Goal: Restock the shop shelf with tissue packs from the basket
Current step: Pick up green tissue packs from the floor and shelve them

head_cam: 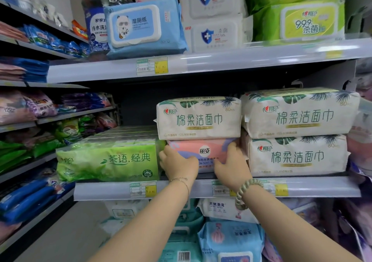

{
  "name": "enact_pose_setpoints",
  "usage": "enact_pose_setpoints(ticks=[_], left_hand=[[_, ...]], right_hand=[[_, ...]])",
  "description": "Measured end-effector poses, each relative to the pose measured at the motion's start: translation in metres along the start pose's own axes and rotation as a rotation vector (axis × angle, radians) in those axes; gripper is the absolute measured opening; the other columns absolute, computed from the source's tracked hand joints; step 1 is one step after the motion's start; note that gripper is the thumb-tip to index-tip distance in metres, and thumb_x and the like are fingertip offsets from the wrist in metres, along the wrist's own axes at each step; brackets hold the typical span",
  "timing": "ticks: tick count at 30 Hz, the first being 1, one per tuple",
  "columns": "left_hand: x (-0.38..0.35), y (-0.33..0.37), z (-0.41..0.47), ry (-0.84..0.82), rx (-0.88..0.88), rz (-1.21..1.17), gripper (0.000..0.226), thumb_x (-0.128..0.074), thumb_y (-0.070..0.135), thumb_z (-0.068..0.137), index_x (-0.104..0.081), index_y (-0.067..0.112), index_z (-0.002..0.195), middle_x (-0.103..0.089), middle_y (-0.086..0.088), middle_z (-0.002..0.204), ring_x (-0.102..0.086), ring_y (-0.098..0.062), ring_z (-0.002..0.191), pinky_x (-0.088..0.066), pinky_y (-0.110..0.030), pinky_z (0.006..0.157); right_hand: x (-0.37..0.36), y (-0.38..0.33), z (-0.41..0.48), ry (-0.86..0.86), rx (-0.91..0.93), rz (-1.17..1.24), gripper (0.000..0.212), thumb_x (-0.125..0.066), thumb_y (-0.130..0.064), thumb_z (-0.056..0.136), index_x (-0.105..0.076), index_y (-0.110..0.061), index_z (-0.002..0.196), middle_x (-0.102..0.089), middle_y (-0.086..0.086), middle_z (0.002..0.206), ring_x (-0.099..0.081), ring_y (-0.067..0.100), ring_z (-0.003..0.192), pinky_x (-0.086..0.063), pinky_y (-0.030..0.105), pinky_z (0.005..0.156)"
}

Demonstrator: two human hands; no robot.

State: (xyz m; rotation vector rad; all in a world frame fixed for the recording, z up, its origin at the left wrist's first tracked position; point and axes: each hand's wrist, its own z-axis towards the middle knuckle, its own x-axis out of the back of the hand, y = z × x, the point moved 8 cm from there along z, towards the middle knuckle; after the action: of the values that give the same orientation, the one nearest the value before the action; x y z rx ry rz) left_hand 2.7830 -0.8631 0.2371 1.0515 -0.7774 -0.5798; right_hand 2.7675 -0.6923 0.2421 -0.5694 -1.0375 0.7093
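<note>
A pink and lilac tissue pack lies on the middle shelf, under a cream pack with green lettering. My left hand grips the pink pack's left end, fingers curled round its corner. At the pack's right end my right hand holds on, with fingers reaching up its side. To the left sits a green tissue bundle; to the right, two stacked cream packs. No basket is in view.
The upper shelf carries a blue wet-wipe pack, white packs and green packs. Below the middle shelf lie more blue and white packs. Side shelving on the left holds assorted goods.
</note>
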Motion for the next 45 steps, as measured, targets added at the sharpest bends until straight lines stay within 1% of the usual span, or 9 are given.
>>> enact_pose_setpoints(ticks=[5, 9, 15, 21, 27, 30, 33, 36, 45], left_hand=[[-0.007, 0.003, -0.012, -0.024, -0.012, -0.062, 0.093, -0.061, 0.007, 0.081, 0.001, 0.005, 0.151, -0.013, -0.007, 0.153, -0.024, -0.029, 0.139, -0.027, -0.039, 0.114], [-0.006, 0.013, -0.028, -0.003, -0.135, -0.068, 0.100, -0.064, 0.007, 0.083, 0.009, 0.011, 0.152, 0.007, -0.001, 0.159, -0.011, -0.024, 0.146, -0.020, -0.030, 0.113], [0.017, 0.031, -0.017, 0.085, -0.240, -0.098, 0.104, -0.062, 0.002, 0.082, 0.012, 0.019, 0.152, 0.020, 0.002, 0.159, 0.001, -0.020, 0.148, -0.019, -0.037, 0.119], [0.022, 0.037, -0.009, 0.037, -0.211, -0.059, 0.095, -0.058, 0.002, 0.081, 0.000, 0.019, 0.154, -0.003, 0.003, 0.160, -0.015, -0.021, 0.145, -0.021, -0.030, 0.116], [0.021, 0.030, -0.006, -0.036, -0.234, 0.062, 0.096, -0.061, 0.010, 0.081, 0.002, 0.021, 0.153, -0.005, 0.004, 0.157, -0.017, -0.025, 0.142, -0.031, -0.042, 0.113], [0.026, 0.036, -0.019, 0.025, -0.254, 0.027, 0.093, -0.067, 0.010, 0.079, -0.008, 0.017, 0.151, -0.013, -0.006, 0.148, -0.023, -0.024, 0.134, -0.027, -0.026, 0.109], [0.022, 0.050, -0.038, 0.082, -0.369, 0.053, 0.076, -0.069, 0.009, 0.078, -0.028, 0.018, 0.141, -0.022, -0.007, 0.140, -0.027, -0.022, 0.129, -0.024, -0.020, 0.096], [0.001, 0.064, -0.052, -0.005, -0.430, 0.128, 0.052, -0.062, 0.007, 0.080, -0.039, 0.018, 0.126, -0.037, -0.003, 0.133, -0.031, -0.024, 0.124, -0.029, -0.031, 0.101], [-0.088, 0.088, -0.087, -0.371, -0.416, 0.226, 0.056, -0.064, 0.023, 0.079, -0.031, 0.016, 0.123, -0.045, -0.003, 0.128, -0.050, -0.024, 0.109, -0.046, -0.044, 0.094]], right_hand=[[-0.005, -0.007, 0.000, -0.039, 0.033, -0.028, 0.048, -0.057, -0.018, 0.085, -0.039, 0.002, 0.124, -0.049, 0.016, 0.121, -0.053, 0.031, 0.105, -0.043, 0.032, 0.080], [0.000, -0.002, -0.001, -0.071, -0.018, 0.106, 0.064, -0.065, -0.029, 0.080, -0.036, -0.002, 0.130, -0.049, 0.014, 0.127, -0.052, 0.026, 0.111, -0.044, 0.034, 0.089], [0.018, -0.024, -0.021, 0.090, 0.153, 0.212, 0.100, -0.061, -0.022, 0.087, 0.016, -0.015, 0.149, 0.012, 0.001, 0.159, -0.001, 0.014, 0.145, -0.012, 0.023, 0.110], [0.011, -0.024, -0.007, 0.019, 0.178, 0.234, 0.096, -0.059, -0.018, 0.088, 0.014, -0.025, 0.150, 0.027, -0.002, 0.155, -0.001, 0.011, 0.146, -0.010, 0.013, 0.100], [0.019, -0.022, -0.006, 0.013, 0.147, 0.271, 0.096, -0.063, -0.019, 0.086, 0.007, -0.022, 0.151, 0.018, -0.005, 0.157, 0.001, 0.008, 0.145, -0.007, 0.013, 0.102], [0.031, -0.025, -0.024, 0.057, 0.182, 0.224, 0.078, -0.060, -0.021, 0.086, -0.016, -0.020, 0.151, -0.010, -0.002, 0.156, -0.021, 0.014, 0.141, -0.018, 0.013, 0.099], [0.051, -0.020, -0.041, 0.127, 0.245, 0.130, 0.045, -0.059, -0.023, 0.086, -0.048, -0.018, 0.129, -0.044, -0.003, 0.124, -0.046, 0.011, 0.107, -0.032, 0.018, 0.083], [0.075, -0.003, -0.044, 0.139, 0.213, 0.018, 0.027, -0.058, -0.025, 0.085, -0.061, -0.017, 0.111, -0.059, -0.002, 0.107, -0.054, 0.014, 0.095, -0.042, 0.027, 0.080], [0.160, 0.070, -0.033, 0.170, 0.134, -0.212, 0.021, -0.058, -0.031, 0.085, -0.064, -0.017, 0.100, -0.063, 0.003, 0.107, -0.057, 0.020, 0.095, -0.046, 0.033, 0.083]])
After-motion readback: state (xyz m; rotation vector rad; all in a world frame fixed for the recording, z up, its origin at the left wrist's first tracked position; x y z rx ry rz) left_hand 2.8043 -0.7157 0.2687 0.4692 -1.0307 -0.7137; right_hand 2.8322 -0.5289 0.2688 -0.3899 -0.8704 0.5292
